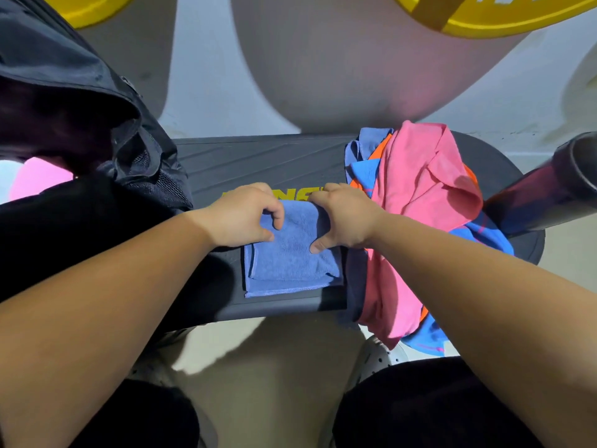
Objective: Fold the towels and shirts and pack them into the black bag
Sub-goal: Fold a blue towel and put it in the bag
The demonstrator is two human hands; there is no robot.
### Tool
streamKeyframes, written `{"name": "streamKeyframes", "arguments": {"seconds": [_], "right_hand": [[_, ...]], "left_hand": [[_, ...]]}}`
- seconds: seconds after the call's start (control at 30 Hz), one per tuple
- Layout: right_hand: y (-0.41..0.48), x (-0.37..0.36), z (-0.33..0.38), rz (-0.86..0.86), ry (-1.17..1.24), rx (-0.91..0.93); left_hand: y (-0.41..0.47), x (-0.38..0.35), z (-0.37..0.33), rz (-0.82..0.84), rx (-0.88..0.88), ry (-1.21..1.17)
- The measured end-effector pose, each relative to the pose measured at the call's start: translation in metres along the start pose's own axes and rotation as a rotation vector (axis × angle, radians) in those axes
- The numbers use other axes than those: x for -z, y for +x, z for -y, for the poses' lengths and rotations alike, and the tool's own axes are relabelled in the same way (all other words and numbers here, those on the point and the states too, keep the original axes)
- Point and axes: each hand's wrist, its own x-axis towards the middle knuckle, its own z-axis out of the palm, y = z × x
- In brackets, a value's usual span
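A folded blue towel (290,263) lies on the dark bench (258,160) in front of me. My left hand (242,218) pinches its far left edge. My right hand (342,221) grips its far right edge, thumb pressed on the cloth. The black bag (80,124) stands open at the left, with something pink (35,181) showing inside. At the right a heap of clothes rests on the bench: a pink garment (420,205) on top of blue and orange pieces (365,153).
A dark metal tube (549,192) slants in from the right edge, close to the clothes heap. Yellow round objects (484,24) hang at the top. Pale floor lies beyond the bench. My knees and shoes sit below the bench's near edge.
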Motion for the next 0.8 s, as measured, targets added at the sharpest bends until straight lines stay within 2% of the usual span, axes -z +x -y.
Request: {"name": "streamKeyframes", "arguments": {"seconds": [0.1,0.2,0.27,0.33,0.6,0.73,0.8], "right_hand": [[0.002,0.003,0.004,-0.021,0.091,0.003],[0.002,0.006,0.006,-0.238,0.078,-0.011],[-0.002,0.008,0.007,-0.367,0.097,-0.021],[-0.010,0.010,0.007,-0.406,0.139,-0.019],[-0.052,0.019,0.017,-0.257,0.306,0.158],[-0.058,0.013,0.025,-0.235,0.145,0.072],[-0.055,0.004,0.023,-0.211,0.039,0.062]], "left_hand": [[0.002,0.004,-0.002,-0.109,-0.064,0.019],[0.005,0.006,-0.010,-0.353,-0.042,0.098],[0.005,0.006,-0.016,-0.439,0.015,0.090],[-0.001,0.006,-0.020,-0.420,0.015,0.060],[-0.049,-0.001,-0.029,-0.251,-0.132,0.082],[-0.059,-0.015,-0.034,-0.193,-0.107,-0.010],[-0.057,-0.022,-0.033,-0.270,-0.129,0.117]]}}
